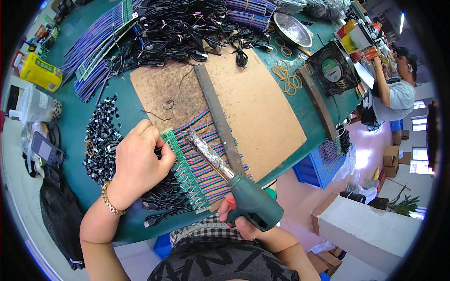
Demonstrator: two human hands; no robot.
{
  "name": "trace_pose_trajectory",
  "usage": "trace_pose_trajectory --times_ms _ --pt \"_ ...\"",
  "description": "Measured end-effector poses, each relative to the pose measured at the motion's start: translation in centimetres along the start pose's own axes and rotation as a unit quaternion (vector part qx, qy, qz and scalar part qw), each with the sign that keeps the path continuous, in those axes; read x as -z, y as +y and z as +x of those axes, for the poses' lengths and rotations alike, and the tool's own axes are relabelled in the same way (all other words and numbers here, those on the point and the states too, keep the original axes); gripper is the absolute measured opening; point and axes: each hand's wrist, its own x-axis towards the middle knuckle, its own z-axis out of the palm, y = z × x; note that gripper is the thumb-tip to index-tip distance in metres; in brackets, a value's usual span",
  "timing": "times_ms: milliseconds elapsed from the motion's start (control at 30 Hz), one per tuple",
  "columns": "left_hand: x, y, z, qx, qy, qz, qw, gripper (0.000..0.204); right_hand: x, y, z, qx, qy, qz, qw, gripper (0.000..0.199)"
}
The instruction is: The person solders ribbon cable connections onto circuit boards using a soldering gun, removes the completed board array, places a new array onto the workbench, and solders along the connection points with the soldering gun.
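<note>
Circuit board (pixel 185 174) beside curled left hand (pixel 142 152); right hand (pixel 241 225) grips soldering gun (pixel 257 200).

It is an electronics workshop: the bench (pixel 72 122) bears heaped cables (pixel 173 35) and a circuit board (pixel 182 172), under a soldering gun (pixel 257 202).

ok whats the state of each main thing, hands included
Long green circuit board: multicoloured wires attached
Left hand: curled beside board
Pistol-shaped green soldering tool: held
Right hand: gripping that tool
Straight dark metal bar: lying across wires
Stained brown cardboard sheet: flat
Black USB cables: coiled, heaped
Tan rubber bands: loose
</note>
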Motion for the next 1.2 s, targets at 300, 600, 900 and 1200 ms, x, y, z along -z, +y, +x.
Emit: trace_pose_trajectory --times_ms 300,600,900,1200 --pt "0.2 0.1 0.3 0.001 -0.002 -0.001 1.0 0.018 0.7 1.9 -0.5 0.067 -0.015 -0.064 0.996 0.05" --pt "0.5 0.7 0.0 0.018 -0.022 0.008 1.0 0.015 1.1 1.6 -1.6 0.097 0.002 0.003 0.995 0.052" --pt "4.8 -0.9 6.5 0.039 0.041 -0.045 0.997 0.013 1.7 1.1 -2.5 0.118 0.087 0.025 0.989 0.056" --pt "3.4 -2.4 20.7 -0.181 0.019 0.103 0.978 0.015 1.4 0.1 -2.4 0.145 0.105 0.027 0.984 0.055"
